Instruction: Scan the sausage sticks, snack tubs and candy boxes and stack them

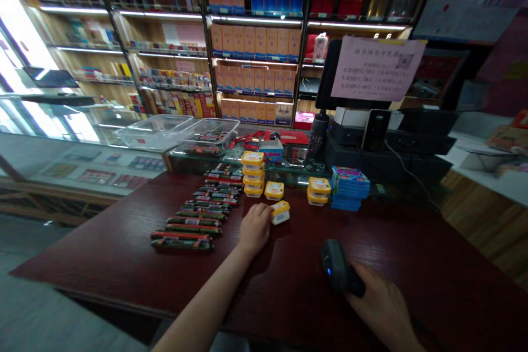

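Observation:
My left hand (254,227) reaches over the dark red wooden counter (124,253) and grips a small yellow-lidded tub (281,212), tipped so its barcode label faces me. My right hand (381,305) holds a black handheld barcode scanner (337,267) with a blue light, pointed toward the tub. Beyond the tub stand a stack of the same yellow tubs (253,173), a single one (274,190) and a pair stacked (318,190). A long row of red and green sausage sticks (200,209) lies to the left of my left hand.
A stack of blue packets (350,187) sits right of the tubs. Behind it stand a black register with a monitor bearing a paper notice (377,69) and a phone (374,130). Clear plastic trays (177,132) rest on a glass case. Lit shelves of boxes fill the back wall.

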`<state>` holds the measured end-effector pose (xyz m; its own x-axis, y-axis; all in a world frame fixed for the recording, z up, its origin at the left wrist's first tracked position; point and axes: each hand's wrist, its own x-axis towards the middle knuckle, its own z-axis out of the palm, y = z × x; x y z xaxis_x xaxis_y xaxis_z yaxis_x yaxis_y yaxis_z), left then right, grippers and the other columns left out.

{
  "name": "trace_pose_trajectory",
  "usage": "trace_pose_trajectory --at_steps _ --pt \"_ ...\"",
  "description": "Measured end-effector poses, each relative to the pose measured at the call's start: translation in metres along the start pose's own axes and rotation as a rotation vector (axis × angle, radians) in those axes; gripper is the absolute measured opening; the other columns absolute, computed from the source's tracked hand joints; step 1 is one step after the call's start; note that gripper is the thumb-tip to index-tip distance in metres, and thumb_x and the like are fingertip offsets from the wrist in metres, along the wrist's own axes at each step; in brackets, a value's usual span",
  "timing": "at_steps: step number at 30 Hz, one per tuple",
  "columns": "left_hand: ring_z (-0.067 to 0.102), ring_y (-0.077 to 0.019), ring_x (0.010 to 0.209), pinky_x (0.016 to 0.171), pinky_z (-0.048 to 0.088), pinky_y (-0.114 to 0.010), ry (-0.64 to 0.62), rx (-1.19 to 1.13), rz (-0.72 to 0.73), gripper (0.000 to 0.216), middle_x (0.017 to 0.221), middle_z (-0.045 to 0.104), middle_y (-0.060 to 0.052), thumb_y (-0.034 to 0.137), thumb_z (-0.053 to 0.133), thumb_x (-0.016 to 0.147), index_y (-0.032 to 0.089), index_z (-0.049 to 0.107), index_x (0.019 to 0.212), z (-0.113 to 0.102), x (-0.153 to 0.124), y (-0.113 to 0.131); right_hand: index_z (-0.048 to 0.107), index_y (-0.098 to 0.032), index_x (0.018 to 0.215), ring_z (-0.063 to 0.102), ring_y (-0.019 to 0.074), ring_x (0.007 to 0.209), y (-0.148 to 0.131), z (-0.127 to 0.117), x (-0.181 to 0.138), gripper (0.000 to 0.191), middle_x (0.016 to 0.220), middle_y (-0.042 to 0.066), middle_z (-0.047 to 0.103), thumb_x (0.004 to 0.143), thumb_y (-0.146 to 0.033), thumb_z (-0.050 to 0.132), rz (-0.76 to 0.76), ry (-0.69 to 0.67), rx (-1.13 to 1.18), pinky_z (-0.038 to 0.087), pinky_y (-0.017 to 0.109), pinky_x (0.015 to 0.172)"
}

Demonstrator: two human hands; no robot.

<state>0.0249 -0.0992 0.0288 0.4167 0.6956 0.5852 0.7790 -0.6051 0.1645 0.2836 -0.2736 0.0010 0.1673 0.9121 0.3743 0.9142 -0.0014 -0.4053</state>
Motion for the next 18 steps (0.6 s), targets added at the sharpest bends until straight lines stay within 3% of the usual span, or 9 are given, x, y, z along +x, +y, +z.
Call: trace_pose_trajectory --at_steps 3,8,13,18 --pt "0.051 -0.0192 0.092 0.081 0.047 -0.032 0.024 -0.021 -0.011 0.02 0.099 0.06 -0.006 0.018 0.045 0.088 0.02 0.06 0.101 0.004 -0.006 0.003 0.062 -0.027 0.107 0.069 0.0236 0.084 -0.019 -0.014 0.005 0.036 0.095 0.002 0.073 0.072 -0.027 0.054 0.117 -0.076 0.161 0.05 0.032 0.071" --pt "0.051 -0.0194 0.093 0.082 0.047 -0.033 0.039 -0.079 0.046 0.022 0.1 0.059 -0.007 0.019 0.044 0.089 0.02 0.061 0.103 0.009 -0.011 0.009 0.065 -0.019 0.099 0.067 0.0239 0.091 -0.053 -0.02 0.011 0.035 0.099 0.009 0.072 0.069 -0.036 0.06 0.12 -0.109 0.514 0.051 0.033 0.08" --pt "0.051 -0.0193 0.092 0.082 0.048 -0.033 0.054 -0.112 0.05 0.023 0.098 0.059 -0.007 0.016 0.044 0.088 0.019 0.061 0.103 0.009 -0.014 0.009 0.067 -0.017 0.095 0.067 0.0253 0.086 -0.072 -0.01 0.012 0.041 0.092 0.009 0.073 0.065 -0.044 0.065 0.225 -0.143 0.583 0.052 0.034 0.079" --pt "0.051 -0.0194 0.091 0.081 0.048 -0.032 0.079 -0.094 0.032 0.02 0.097 0.06 -0.007 0.014 0.047 0.086 0.018 0.062 0.1 0.012 -0.013 0.007 0.067 -0.015 0.097 0.066 0.021 0.063 -0.07 -0.005 0.009 0.045 0.075 0.008 0.072 0.065 -0.047 0.065 0.274 -0.198 0.582 0.051 0.027 0.052"
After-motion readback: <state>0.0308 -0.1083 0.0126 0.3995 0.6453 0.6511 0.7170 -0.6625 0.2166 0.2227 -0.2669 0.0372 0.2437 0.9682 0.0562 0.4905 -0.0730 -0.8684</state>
